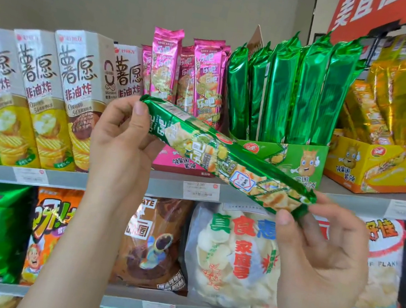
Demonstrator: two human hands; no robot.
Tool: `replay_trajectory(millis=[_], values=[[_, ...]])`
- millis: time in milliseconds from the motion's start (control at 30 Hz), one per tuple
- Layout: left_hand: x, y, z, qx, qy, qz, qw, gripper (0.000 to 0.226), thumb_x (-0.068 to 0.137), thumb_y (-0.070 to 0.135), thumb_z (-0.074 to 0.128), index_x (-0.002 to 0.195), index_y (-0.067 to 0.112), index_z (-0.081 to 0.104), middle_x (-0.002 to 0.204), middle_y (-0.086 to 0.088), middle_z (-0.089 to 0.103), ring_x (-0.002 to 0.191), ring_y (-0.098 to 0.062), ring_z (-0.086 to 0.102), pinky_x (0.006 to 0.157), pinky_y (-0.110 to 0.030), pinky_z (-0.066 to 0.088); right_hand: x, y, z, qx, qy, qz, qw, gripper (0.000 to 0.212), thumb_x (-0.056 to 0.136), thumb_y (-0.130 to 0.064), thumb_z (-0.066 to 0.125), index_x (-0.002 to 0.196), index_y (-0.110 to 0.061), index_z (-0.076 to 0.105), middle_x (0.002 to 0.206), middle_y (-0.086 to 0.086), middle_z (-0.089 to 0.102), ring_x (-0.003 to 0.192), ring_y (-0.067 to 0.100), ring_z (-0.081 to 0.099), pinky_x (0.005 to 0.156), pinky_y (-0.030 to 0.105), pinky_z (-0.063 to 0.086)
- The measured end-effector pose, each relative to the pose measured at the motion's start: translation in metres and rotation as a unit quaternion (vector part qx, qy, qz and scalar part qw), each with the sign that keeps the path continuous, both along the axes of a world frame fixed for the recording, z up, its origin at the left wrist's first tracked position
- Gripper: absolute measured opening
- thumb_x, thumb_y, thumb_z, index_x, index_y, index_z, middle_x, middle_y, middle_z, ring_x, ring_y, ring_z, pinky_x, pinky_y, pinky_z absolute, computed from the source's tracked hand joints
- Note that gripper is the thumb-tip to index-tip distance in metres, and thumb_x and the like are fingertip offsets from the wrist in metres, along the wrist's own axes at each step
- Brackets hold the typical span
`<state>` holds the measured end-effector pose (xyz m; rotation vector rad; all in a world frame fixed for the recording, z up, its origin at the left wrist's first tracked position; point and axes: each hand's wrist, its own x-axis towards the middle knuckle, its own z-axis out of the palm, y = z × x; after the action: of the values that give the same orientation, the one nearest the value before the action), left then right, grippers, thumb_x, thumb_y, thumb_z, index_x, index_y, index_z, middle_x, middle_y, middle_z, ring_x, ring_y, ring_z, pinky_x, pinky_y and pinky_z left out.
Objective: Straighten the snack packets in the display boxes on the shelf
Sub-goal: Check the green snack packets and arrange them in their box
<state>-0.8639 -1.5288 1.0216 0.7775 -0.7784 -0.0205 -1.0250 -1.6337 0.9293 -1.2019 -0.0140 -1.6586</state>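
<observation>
Green foil packet [225, 158] is held slantwise in front of the shelf. L hand [123, 139] pinches its upper end, thumb on top; R hand [320, 253] pinches the crimped lower end. It's out of its box and crosses the front of the green display box [291, 155], where other green packets [288, 93] stand upright, packed close. Pink packets [183, 74] just left. Yellow box [383, 169] to the right, its packets leaning. Shelf lip [351, 200] runs behind the lower end; chip bags [233, 254] sit below, behind both wrists.
</observation>
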Motion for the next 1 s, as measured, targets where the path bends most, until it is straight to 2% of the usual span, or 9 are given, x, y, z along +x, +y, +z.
replay_trajectory(millis=[100, 200, 300, 400, 500, 667, 800, 900, 1000], values=[[0.002, 0.000, 0.002, -0.032, 0.010, -0.046, 0.998, 0.007, 0.097, 0.016, 0.049, 0.092, 0.015, 0.054, 0.090, -0.006, 0.062, 0.078, -0.017, 0.059, 0.071, -0.028, 0.054, -0.002, 0.001, 0.004, 0.004, 0.026, 0.014, 1.000, 0.040, 0.079, -0.005, 0.068, 0.100, -0.038, 0.057, 0.111, -0.002, 0.069, 0.077, 0.013, 0.067, 0.073, 0.018, 0.053], [0.003, 0.002, 0.004, -0.040, 0.014, -0.090, 0.995, 0.005, 0.094, 0.020, 0.056, 0.098, 0.018, 0.059, 0.093, -0.002, 0.063, 0.081, -0.016, 0.055, 0.075, -0.028, 0.048, -0.002, -0.001, 0.006, 0.023, 0.057, 0.020, 0.998, 0.033, 0.080, -0.011, 0.065, 0.104, -0.033, 0.066, 0.101, -0.004, 0.075, 0.088, 0.011, 0.071, 0.077, 0.018, 0.054], [0.001, 0.006, 0.004, 0.013, -0.058, -0.133, 0.989, 0.027, 0.086, 0.013, 0.062, 0.111, 0.023, 0.057, 0.094, 0.004, 0.066, 0.086, -0.013, 0.060, 0.076, -0.025, 0.051, -0.001, -0.006, 0.005, 0.102, 0.081, 0.078, 0.988, 0.030, 0.080, -0.021, 0.063, 0.108, -0.028, 0.070, 0.098, 0.003, 0.076, 0.095, 0.021, 0.073, 0.080, 0.028, 0.058], [-0.005, 0.009, 0.007, 0.074, -0.163, -0.089, 0.980, 0.042, 0.081, 0.011, 0.070, 0.112, 0.030, 0.049, 0.096, 0.010, 0.069, 0.088, -0.012, 0.062, 0.070, -0.023, 0.049, 0.004, -0.008, 0.007, 0.156, 0.102, 0.138, 0.973, 0.028, 0.087, -0.021, 0.054, 0.110, -0.016, 0.068, 0.094, 0.006, 0.076, 0.075, 0.029, 0.074, 0.065, 0.028, 0.060], [-0.016, 0.010, 0.018, 0.091, -0.238, -0.034, 0.966, 0.044, 0.088, 0.018, 0.067, 0.119, 0.029, 0.038, 0.088, 0.011, 0.071, 0.076, -0.007, 0.062, 0.060, -0.018, 0.046, 0.009, -0.008, 0.011, 0.146, 0.141, 0.115, 0.972, 0.024, 0.098, -0.016, 0.047, 0.100, -0.021, 0.070, 0.080, 0.003, 0.076, 0.050, 0.018, 0.064, 0.050, 0.023, 0.054], [-0.032, 0.004, 0.041, 0.043, -0.338, 0.057, 0.938, 0.040, 0.092, 0.011, 0.062, 0.121, 0.024, 0.037, 0.082, 0.006, 0.070, 0.067, -0.012, 0.066, 0.056, -0.022, 0.052, 0.017, -0.012, 0.027, 0.064, 0.240, 0.102, 0.963, 0.027, 0.103, -0.021, 0.042, 0.099, -0.025, 0.069, 0.057, 0.004, 0.067, 0.040, 0.014, 0.052, 0.037, 0.021, 0.041], [-0.027, 0.000, 0.079, -0.059, -0.338, 0.220, 0.913, 0.040, 0.098, 0.015, 0.056, 0.128, 0.014, 0.031, 0.086, -0.008, 0.062, 0.065, -0.032, 0.062, 0.050, -0.035, 0.052, 0.010, -0.032, 0.045, -0.095, 0.260, -0.152, 0.949, 0.023, 0.096, -0.046, 0.042, 0.096, -0.035, 0.062, 0.061, -0.003, 0.060, 0.052, 0.011, 0.055, 0.051, 0.026, 0.042], [-0.021, -0.005, 0.105, -0.107, -0.348, 0.262, 0.894, 0.044, 0.099, 0.018, 0.056, 0.132, 0.011, 0.028, 0.088, -0.011, 0.061, 0.070, -0.041, 0.062, 0.056, -0.052, 0.053, 0.001, -0.055, 0.063, -0.081, 0.188, -0.227, 0.952, 0.016, 0.090, -0.037, 0.049, 0.102, -0.035, 0.060, 0.077, -0.009, 0.062, 0.070, 0.010, 0.058, 0.065, 0.026, 0.046], [-0.020, -0.024, 0.110, -0.070, -0.376, 0.252, 0.889, 0.045, 0.097, 0.011, 0.055, 0.134, 0.016, 0.030, 0.091, -0.008, 0.060, 0.076, -0.039, 0.062, 0.062, -0.058, 0.052, -0.001, -0.078, 0.072, -0.055, 0.215, -0.257, 0.940, 0.032, 0.090, -0.032, 0.056, 0.121, -0.026, 0.054, 0.106, 0.003, 0.058, 0.096, 0.015, 0.057, 0.086, 0.034, 0.050]])
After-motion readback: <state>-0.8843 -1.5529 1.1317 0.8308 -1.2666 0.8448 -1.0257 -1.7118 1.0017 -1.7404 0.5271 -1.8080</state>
